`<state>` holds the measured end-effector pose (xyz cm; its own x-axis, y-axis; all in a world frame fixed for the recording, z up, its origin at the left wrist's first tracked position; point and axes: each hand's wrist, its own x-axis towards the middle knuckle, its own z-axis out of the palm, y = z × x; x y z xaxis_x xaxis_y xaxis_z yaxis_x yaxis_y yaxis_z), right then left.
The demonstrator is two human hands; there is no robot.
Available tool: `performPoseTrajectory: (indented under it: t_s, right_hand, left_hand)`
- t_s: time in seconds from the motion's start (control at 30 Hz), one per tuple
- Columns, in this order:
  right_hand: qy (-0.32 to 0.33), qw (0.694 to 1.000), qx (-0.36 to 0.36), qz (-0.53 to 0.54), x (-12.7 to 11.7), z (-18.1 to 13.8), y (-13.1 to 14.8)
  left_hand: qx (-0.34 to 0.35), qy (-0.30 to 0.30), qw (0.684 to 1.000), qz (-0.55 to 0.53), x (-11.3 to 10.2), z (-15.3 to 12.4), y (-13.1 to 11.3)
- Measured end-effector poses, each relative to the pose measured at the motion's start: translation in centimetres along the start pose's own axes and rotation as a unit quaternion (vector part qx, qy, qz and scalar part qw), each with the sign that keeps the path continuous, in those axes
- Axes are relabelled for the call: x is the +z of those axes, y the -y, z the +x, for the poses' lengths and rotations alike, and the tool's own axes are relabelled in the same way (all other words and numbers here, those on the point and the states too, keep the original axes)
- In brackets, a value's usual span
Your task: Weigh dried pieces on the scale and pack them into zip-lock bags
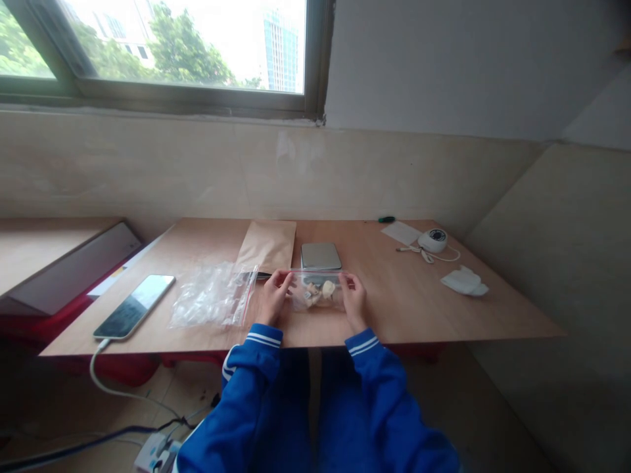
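A clear zip-lock bag (302,303) with several pale, cream-coloured dried pieces (328,289) in it is stretched between my two hands above the front part of the table. My left hand (274,295) pinches its upper left corner. At the upper right corner, the fingers of my right hand (353,299) are closed on the same bag. A reddish zip strip runs along the top edge between them. Just behind the bag lies a small flat scale with a metal plate (320,255), its front partly seen through the plastic.
Left of my hands lies a pile of clear zip bags (210,299), with a brown paper pouch (269,243) behind. A phone (135,305) on a cable is at the left edge. Rightward are a white dome camera (432,240), a crumpled white tissue (464,281) and a green-handled tool (387,219).
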<state>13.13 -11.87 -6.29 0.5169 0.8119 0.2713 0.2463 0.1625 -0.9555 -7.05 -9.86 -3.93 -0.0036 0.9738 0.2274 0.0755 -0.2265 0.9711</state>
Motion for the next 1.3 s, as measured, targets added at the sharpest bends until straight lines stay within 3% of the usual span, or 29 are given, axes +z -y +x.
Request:
performPoseTrajectory:
  t_s: [0.8, 1.1, 1.3]
  right_hand:
    - [-0.015, 0.999, -0.037, -0.022, -0.35, -0.29, -0.34]
    - [-0.026, 0.998, -0.058, -0.029, -0.23, -0.37, 0.16]
    - [0.043, 0.998, -0.026, 0.026, -0.06, -0.30, -0.12]
  left_hand:
    - [0.010, -0.023, 0.999, 0.040, -0.06, -0.14, 0.49]
    - [0.025, -0.056, 0.997, 0.055, 0.12, -0.13, 0.60]
    - [0.017, -0.033, 0.999, -0.037, 0.10, 0.17, 0.60]
